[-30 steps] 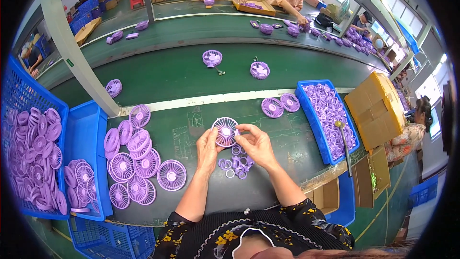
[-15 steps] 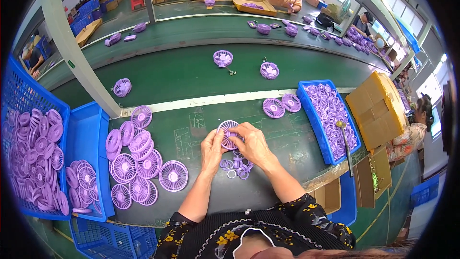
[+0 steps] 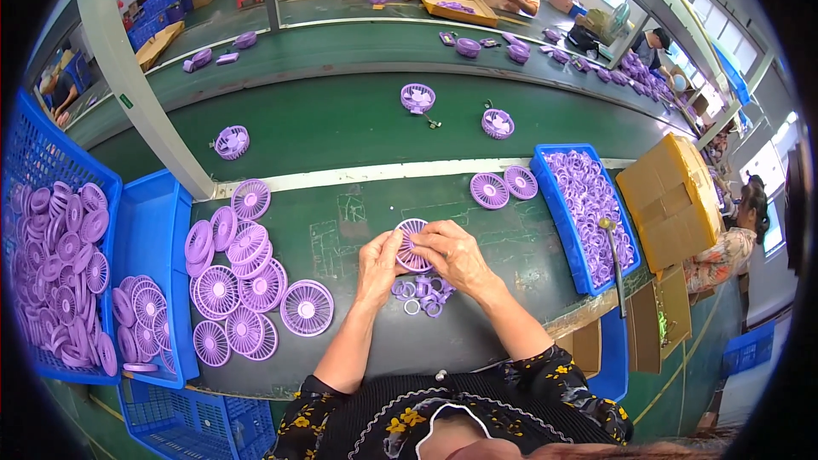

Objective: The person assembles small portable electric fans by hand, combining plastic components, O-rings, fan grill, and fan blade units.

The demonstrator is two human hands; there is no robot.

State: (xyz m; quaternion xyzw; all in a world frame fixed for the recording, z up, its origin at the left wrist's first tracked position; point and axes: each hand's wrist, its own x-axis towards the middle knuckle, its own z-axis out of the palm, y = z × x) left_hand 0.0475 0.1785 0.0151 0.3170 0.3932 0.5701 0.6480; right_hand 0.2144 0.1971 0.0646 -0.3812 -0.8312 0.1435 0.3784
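Both my hands grip one round purple fan grille (image 3: 411,238) over the green workbench (image 3: 358,213). My left hand (image 3: 379,260) holds its left edge, and my right hand (image 3: 452,254) covers its right side and lower rim. Just below the hands lies a small heap of purple rings (image 3: 419,294). To my left, several purple fan grilles (image 3: 247,281) lie overlapping on the bench. Two more grilles (image 3: 503,187) lie to the right, beside a blue tray of purple rings (image 3: 588,204).
Blue crates of purple grilles (image 3: 60,264) stand at far left, with another blue tray (image 3: 158,230) beside them. A conveyor (image 3: 358,119) behind the bench carries assembled purple fans (image 3: 417,98). Cardboard boxes (image 3: 673,200) stand at right. Other people work beyond the conveyor and at right.
The grille has come down from a raised, face-on position into both hands near the bench. The fans on the conveyor have drifted to the right.
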